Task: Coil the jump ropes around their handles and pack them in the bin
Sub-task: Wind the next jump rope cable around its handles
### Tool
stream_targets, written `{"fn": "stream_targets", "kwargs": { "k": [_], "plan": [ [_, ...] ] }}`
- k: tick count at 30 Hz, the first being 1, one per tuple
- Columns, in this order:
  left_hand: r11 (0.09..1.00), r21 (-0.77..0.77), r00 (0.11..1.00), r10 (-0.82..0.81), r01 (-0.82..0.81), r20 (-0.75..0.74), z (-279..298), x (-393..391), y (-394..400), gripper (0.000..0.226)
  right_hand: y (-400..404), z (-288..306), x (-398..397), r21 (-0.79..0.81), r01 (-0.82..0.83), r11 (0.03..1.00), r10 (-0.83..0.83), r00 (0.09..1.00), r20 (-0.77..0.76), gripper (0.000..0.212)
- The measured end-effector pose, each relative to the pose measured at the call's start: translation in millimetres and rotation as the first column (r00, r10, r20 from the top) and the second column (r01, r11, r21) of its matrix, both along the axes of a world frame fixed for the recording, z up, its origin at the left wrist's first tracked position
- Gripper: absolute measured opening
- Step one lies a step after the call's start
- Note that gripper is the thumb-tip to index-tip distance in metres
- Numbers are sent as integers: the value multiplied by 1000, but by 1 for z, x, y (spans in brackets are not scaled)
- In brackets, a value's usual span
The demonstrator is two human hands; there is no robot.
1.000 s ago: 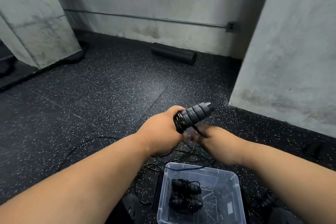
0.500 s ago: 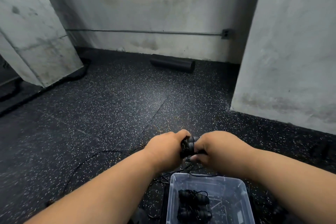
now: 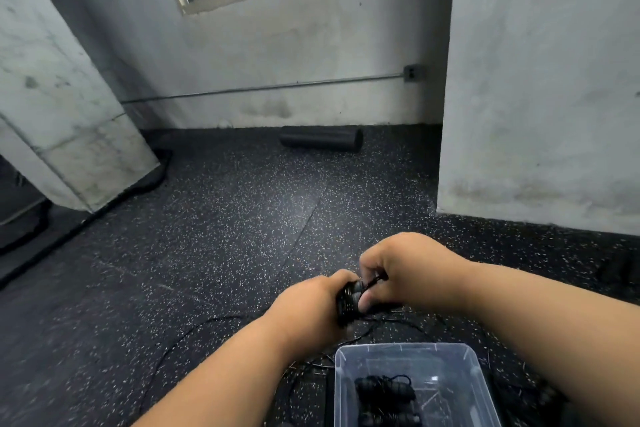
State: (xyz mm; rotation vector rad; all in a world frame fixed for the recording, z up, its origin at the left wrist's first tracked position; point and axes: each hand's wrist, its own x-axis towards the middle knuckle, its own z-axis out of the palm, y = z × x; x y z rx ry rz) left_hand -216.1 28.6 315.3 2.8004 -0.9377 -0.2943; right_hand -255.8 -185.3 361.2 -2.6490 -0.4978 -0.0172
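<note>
My left hand [image 3: 308, 308] grips a pair of black jump rope handles [image 3: 348, 298] with cord wound round them. My right hand [image 3: 405, 270] covers the handles' far end, its fingers curled and pinching the thin black rope there. Most of the handles are hidden between the two hands. Loose black rope [image 3: 194, 329] trails from the hands across the floor to the left. A clear plastic bin [image 3: 398, 354] sits on the floor just below my hands. Inside it lie two coiled jump rope bundles [image 3: 384, 392].
Speckled black rubber floor [image 3: 225, 236] stretches ahead. A black foam roller [image 3: 322, 139] lies by the far wall. Concrete pillars stand at left [image 3: 69, 121] and right [image 3: 540, 97]. More tangled rope [image 3: 408, 319] lies beside the bin.
The handles have dropped from raised and pointing up-right to low between both hands. My right hand has closed over their end. The camera has tilted up, revealing a window.
</note>
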Motion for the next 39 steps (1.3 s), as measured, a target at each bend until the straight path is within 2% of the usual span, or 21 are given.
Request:
{"fn": "stream_targets", "kwargs": {
  "k": [3,6,8,12,16,19,25,27,29,31,32,34,36,39],
  "plan": [
    [994,99,999,-41,41,5,-6,-12,-1,57,5,8,-4,-29,-98,995,95,992,-77,36],
    [986,158,999,-47,45,4,-11,-22,-4,62,13,10,-8,-130,-167,977,162,986,-49,36],
    [989,142,999,-43,41,8,-8,-28,-8,63,12,9,-8,-125,-170,978,168,985,-23,35],
    [1000,-15,999,-17,17,51,10,-31,-8,54,-6,5,-1,109,-66,992,69,997,-30,36],
    [992,-113,997,-48,55,60,21,-36,-11,51,-21,-2,9,291,-15,957,59,988,-144,37],
    [985,-167,999,-38,35,-11,14,-40,-13,54,-28,-12,12,325,3,946,93,956,-279,36],
    [981,-191,991,-62,37,-122,-4,-36,-22,82,-45,-37,11,380,127,916,106,838,-536,46],
    [968,-248,984,-86,44,-158,-6,-33,-23,83,-49,-42,12,483,189,855,164,786,-597,45],
    [940,-340,972,-97,18,-215,-6,-33,-25,80,-51,-48,10,648,283,707,272,737,-619,41],
    [902,-429,966,-62,-54,-251,-6,-33,-27,75,-45,-55,8,718,394,574,295,718,-630,28],
    [880,-461,964,-18,-111,-267,-7,-31,-28,75,-42,-59,8,700,425,574,248,724,-643,26],
    [838,-492,948,86,-234,-305,-5,-23,-29,79,-37,-63,9,597,430,677,83,762,-643,27],
    [826,-493,941,124,-274,-315,-2,-14,-27,83,-27,-61,10,486,311,817,-4,845,-535,32],
    [856,-460,958,130,-238,-254,4,-3,-23,76,-15,-52,11,184,124,975,-55,938,-342,22]
  ]
}}
